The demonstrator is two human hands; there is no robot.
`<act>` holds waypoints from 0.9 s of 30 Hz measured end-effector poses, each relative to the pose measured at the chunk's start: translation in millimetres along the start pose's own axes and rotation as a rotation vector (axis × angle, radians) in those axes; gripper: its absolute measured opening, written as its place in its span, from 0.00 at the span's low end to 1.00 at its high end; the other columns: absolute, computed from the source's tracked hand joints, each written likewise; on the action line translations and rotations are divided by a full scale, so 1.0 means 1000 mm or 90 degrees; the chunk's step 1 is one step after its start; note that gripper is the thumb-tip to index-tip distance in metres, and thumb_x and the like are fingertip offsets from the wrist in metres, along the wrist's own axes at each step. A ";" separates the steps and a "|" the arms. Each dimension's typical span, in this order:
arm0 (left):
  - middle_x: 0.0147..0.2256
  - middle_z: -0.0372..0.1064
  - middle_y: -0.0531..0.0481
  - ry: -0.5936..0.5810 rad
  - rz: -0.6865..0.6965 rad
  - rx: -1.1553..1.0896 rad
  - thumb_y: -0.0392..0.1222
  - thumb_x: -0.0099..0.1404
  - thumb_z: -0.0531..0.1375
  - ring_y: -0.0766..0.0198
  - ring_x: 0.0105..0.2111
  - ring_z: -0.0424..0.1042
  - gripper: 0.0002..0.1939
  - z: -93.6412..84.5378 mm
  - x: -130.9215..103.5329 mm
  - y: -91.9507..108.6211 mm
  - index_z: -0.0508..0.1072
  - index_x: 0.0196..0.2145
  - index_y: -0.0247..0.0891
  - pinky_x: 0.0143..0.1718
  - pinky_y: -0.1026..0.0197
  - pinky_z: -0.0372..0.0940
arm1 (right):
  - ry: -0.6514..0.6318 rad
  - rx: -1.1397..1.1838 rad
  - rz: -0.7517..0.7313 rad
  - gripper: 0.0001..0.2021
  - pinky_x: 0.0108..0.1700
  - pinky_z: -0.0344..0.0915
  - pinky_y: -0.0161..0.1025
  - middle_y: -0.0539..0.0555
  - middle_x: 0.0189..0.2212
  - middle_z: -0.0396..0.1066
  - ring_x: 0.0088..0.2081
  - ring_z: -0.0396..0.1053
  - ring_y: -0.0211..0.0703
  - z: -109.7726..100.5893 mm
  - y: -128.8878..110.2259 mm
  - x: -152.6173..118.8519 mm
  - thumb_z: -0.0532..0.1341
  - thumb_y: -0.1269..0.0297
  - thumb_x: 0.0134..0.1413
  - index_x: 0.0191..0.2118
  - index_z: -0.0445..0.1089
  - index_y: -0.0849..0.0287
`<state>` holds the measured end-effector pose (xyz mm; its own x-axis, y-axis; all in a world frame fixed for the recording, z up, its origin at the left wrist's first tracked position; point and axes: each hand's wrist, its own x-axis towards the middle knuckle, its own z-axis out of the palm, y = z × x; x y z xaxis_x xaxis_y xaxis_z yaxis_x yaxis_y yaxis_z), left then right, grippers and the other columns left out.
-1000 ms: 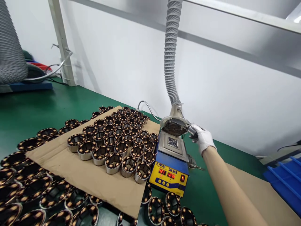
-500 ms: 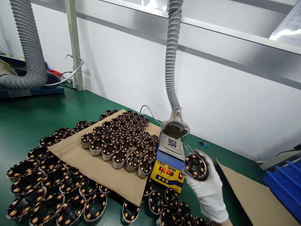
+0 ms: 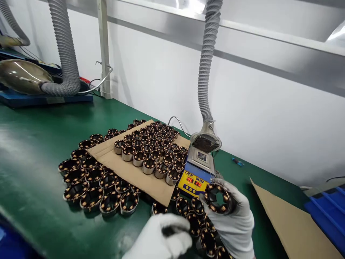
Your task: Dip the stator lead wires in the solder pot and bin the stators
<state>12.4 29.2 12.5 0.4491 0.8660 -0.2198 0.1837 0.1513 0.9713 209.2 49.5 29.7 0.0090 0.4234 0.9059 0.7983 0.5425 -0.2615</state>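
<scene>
My right hand (image 3: 231, 216), in a white glove, is closed around a motor stator (image 3: 217, 199), a metal ring with copper windings and a dark inside. It is held in front of the solder pot (image 3: 196, 176), a blue and yellow unit with red digits. My left hand (image 3: 164, 235), also gloved, is at the bottom centre with curled fingers apart and nothing seen in them. Just to its right lie several loose stators (image 3: 207, 241), partly hidden by my hands. More stators (image 3: 149, 165) stand in rows on a cardboard sheet (image 3: 118, 162).
Other stators (image 3: 93, 198) stand around the cardboard on the green table (image 3: 40, 144). A fume hood (image 3: 206, 141) on a grey hose hangs over the pot. At right are another cardboard sheet (image 3: 291, 223), a blue rack (image 3: 329, 212) and a small blue tool (image 3: 238, 162).
My left hand has come into view at the bottom. The stator in my right hand has turned to face me, and its upright wire ends no longer show. The view has shifted left.
</scene>
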 end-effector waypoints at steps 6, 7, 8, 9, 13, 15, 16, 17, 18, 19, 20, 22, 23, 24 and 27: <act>0.22 0.66 0.57 -0.178 0.077 -0.195 0.37 0.48 0.61 0.71 0.22 0.60 0.07 0.007 0.024 0.050 0.71 0.27 0.33 0.26 0.66 0.58 | -0.149 -0.023 -0.010 0.26 0.45 0.72 0.41 0.57 0.44 0.67 0.44 0.71 0.46 -0.010 -0.008 0.007 0.65 0.69 0.46 0.52 0.61 0.55; 0.20 0.64 0.58 -0.170 0.083 -0.188 0.38 0.50 0.59 0.72 0.20 0.59 0.05 0.008 0.026 0.052 0.70 0.25 0.34 0.25 0.66 0.56 | -0.162 -0.032 -0.004 0.26 0.46 0.71 0.41 0.56 0.44 0.67 0.44 0.71 0.46 -0.011 -0.010 0.009 0.64 0.70 0.46 0.53 0.61 0.54; 0.19 0.62 0.58 -0.155 0.079 -0.178 0.39 0.52 0.58 0.72 0.19 0.58 0.05 0.009 0.028 0.053 0.69 0.24 0.34 0.23 0.66 0.55 | -0.171 -0.041 0.010 0.26 0.47 0.71 0.40 0.56 0.44 0.66 0.44 0.71 0.45 -0.011 -0.012 0.010 0.62 0.72 0.46 0.53 0.61 0.53; 0.18 0.62 0.58 -0.144 0.068 -0.171 0.40 0.52 0.58 0.72 0.18 0.58 0.06 0.009 0.030 0.051 0.69 0.23 0.34 0.21 0.66 0.54 | -0.181 -0.042 0.034 0.27 0.48 0.70 0.40 0.56 0.45 0.66 0.45 0.71 0.44 -0.012 -0.014 0.011 0.61 0.74 0.46 0.54 0.61 0.52; 0.17 0.62 0.57 -0.142 0.008 -0.177 0.41 0.47 0.56 0.71 0.15 0.61 0.06 0.011 0.035 0.041 0.68 0.19 0.35 0.17 0.67 0.50 | -0.313 0.086 0.270 0.33 0.55 0.65 0.47 0.56 0.52 0.65 0.53 0.67 0.50 -0.019 -0.019 0.013 0.61 0.74 0.39 0.55 0.64 0.50; 0.17 0.62 0.57 -0.120 0.014 -0.193 0.41 0.44 0.54 0.70 0.16 0.62 0.06 0.012 0.036 0.038 0.66 0.18 0.36 0.19 0.66 0.55 | -0.393 0.240 0.470 0.31 0.56 0.64 0.50 0.56 0.52 0.68 0.54 0.67 0.54 -0.023 -0.022 0.016 0.62 0.71 0.36 0.53 0.67 0.53; 0.17 0.62 0.57 -0.104 0.026 -0.192 0.41 0.43 0.53 0.70 0.17 0.62 0.05 0.013 0.035 0.037 0.66 0.18 0.37 0.21 0.65 0.58 | -0.411 0.322 0.567 0.30 0.56 0.64 0.51 0.57 0.50 0.70 0.53 0.68 0.55 -0.024 -0.023 0.018 0.64 0.69 0.36 0.51 0.68 0.55; 0.18 0.62 0.56 -0.091 0.048 -0.177 0.40 0.43 0.52 0.69 0.18 0.63 0.05 0.012 0.035 0.036 0.65 0.18 0.37 0.23 0.65 0.59 | -0.413 0.394 0.647 0.28 0.55 0.65 0.51 0.57 0.48 0.72 0.52 0.69 0.56 -0.024 -0.024 0.021 0.65 0.67 0.35 0.50 0.69 0.56; 0.19 0.64 0.55 -0.084 0.079 -0.143 0.39 0.43 0.51 0.68 0.20 0.63 0.06 0.012 0.035 0.035 0.66 0.19 0.37 0.23 0.64 0.60 | -0.411 0.446 0.704 0.28 0.54 0.65 0.51 0.57 0.46 0.74 0.51 0.70 0.57 -0.025 -0.024 0.023 0.67 0.66 0.34 0.48 0.70 0.57; 0.20 0.66 0.54 -0.077 0.115 -0.097 0.38 0.43 0.50 0.67 0.21 0.64 0.07 0.011 0.035 0.033 0.67 0.20 0.37 0.24 0.64 0.60 | -0.415 0.472 0.739 0.27 0.54 0.65 0.51 0.56 0.43 0.76 0.50 0.70 0.57 -0.024 -0.024 0.027 0.68 0.66 0.32 0.46 0.72 0.58; 0.21 0.68 0.53 -0.070 0.149 -0.046 0.36 0.43 0.49 0.67 0.22 0.65 0.09 0.008 0.034 0.029 0.68 0.21 0.37 0.25 0.64 0.60 | -0.429 0.476 0.751 0.27 0.54 0.65 0.51 0.55 0.41 0.77 0.48 0.71 0.57 -0.023 -0.023 0.030 0.69 0.67 0.30 0.45 0.73 0.59; 0.24 0.72 0.53 -0.047 0.193 0.074 0.33 0.46 0.49 0.67 0.24 0.68 0.12 0.002 0.031 0.016 0.72 0.24 0.37 0.28 0.65 0.61 | -0.460 0.446 0.739 0.27 0.53 0.66 0.50 0.55 0.40 0.77 0.46 0.72 0.56 -0.021 -0.013 0.039 0.71 0.68 0.27 0.43 0.74 0.59; 0.25 0.74 0.53 -0.023 0.203 0.144 0.32 0.48 0.50 0.66 0.25 0.69 0.12 -0.002 0.028 0.006 0.73 0.25 0.38 0.29 0.65 0.62 | -0.443 0.416 0.727 0.28 0.52 0.67 0.49 0.55 0.40 0.77 0.45 0.73 0.55 -0.018 -0.003 0.044 0.72 0.67 0.27 0.44 0.74 0.59; 0.24 0.74 0.55 0.007 0.211 0.217 0.31 0.50 0.51 0.67 0.26 0.70 0.12 -0.007 0.023 -0.006 0.74 0.25 0.39 0.29 0.66 0.62 | -0.397 0.381 0.713 0.30 0.51 0.67 0.49 0.56 0.42 0.77 0.45 0.73 0.55 -0.015 0.009 0.049 0.73 0.64 0.27 0.45 0.73 0.59; 0.20 0.71 0.58 0.103 0.277 0.428 0.39 0.59 0.57 0.69 0.21 0.68 0.10 -0.018 0.000 -0.048 0.72 0.21 0.43 0.24 0.68 0.62 | -0.159 0.244 0.669 0.36 0.47 0.70 0.47 0.61 0.46 0.74 0.45 0.73 0.54 -0.001 0.061 0.062 0.70 0.48 0.31 0.50 0.69 0.61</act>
<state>-12.1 30.9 -32.8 0.4782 0.8475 0.2301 0.5312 -0.4878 0.6927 259.1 108.7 69.7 0.4086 0.9073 0.0988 0.2299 0.0024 -0.9732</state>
